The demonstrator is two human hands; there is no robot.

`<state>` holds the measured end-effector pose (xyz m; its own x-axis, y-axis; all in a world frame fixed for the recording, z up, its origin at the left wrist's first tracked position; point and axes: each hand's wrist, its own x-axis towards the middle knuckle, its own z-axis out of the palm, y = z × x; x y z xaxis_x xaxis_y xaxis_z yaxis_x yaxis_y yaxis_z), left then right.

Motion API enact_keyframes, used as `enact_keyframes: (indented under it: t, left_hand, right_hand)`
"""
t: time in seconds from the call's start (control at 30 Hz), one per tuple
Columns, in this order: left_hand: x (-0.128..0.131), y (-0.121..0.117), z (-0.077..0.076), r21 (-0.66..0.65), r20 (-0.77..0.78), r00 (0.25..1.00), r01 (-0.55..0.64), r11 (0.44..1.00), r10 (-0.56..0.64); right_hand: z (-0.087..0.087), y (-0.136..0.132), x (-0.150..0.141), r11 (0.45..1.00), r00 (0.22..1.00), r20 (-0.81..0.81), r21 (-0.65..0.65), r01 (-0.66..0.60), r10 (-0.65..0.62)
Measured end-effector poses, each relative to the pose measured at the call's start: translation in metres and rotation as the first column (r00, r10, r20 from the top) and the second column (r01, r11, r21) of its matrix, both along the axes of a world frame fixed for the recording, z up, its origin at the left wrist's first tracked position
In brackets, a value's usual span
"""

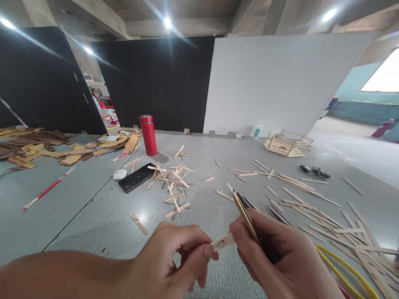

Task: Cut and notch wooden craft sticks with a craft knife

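"Low in the head view, near the middle, what do the two hands have?"

"The left hand [179, 259] has its grip closed to a pinch, thumb and fingertips on one end of a small wooden strip [223, 242]. The strip is held up between the hands, above the bench [102, 224]. The right hand [280, 253] has its grip curled round a slim tool [244, 211], gold-coloured, pale tip pointing up and away."

"How would the strip handle?"

"Light, I'd judge, fairly stiff, dry rather than slippery, and thin enough to snap or splinter if bent hard. Its flat faces near the ends look the best place to take hold, leaving the middle free."

"And what can't you make out?"

"The dark marks on the strip are too small to read. The right fingers cover its other end, so I cannot tell whether they clamp it or only rest against it. The tool's lower part is lost inside the palm, beside something black I can't name. Some yellow loops [343, 259] are partly covered by that hand and cut off at the bottom edge."
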<state>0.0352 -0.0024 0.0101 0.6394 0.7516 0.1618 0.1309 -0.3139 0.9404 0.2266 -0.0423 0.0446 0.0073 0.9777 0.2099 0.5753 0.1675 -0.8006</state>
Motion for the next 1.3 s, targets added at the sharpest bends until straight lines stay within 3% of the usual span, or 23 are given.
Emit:
enact_keyframes:
  t: [0.13,0.27,0.43,0.53,0.6,0.67,1.3]
  left_hand:
    - [0.0,0.016,-0.004,-0.086,-0.16,0.987,-0.02,0.996,0.006]
    - [0.0,0.049,-0.026,-0.178,-0.273,0.953,0.084,0.98,-0.132]
    - [0.001,0.073,-0.066,-0.226,-0.351,0.913,0.131,0.965,-0.206]
    - [0.003,0.073,-0.076,-0.21,-0.37,0.904,0.142,0.967,-0.213]
    - [0.004,0.071,-0.077,-0.193,-0.376,0.903,0.145,0.97,-0.21]
    - [0.004,0.071,-0.076,-0.178,-0.38,0.901,0.149,0.973,-0.208]
    - [0.002,0.072,-0.074,-0.147,-0.391,0.893,0.181,0.972,-0.225]
  right_hand:
    - [-0.009,0.006,0.015,0.986,0.98,0.177,0.157,0.062,-0.09]
    - [-0.042,0.01,0.036,0.962,0.89,0.452,0.266,-0.068,-0.062]
    - [-0.099,0.004,0.052,0.945,0.81,0.571,0.173,-0.277,0.133]
    - [-0.116,-0.002,0.056,0.9,0.665,0.711,0.107,-0.422,0.227]
    - [-0.122,-0.004,0.058,0.885,0.577,0.787,0.088,-0.457,0.22]
    - [-0.125,-0.005,0.059,0.883,0.551,0.806,0.079,-0.462,0.216]
    - [-0.129,-0.008,0.054,0.898,0.575,0.786,0.06,-0.435,0.226]
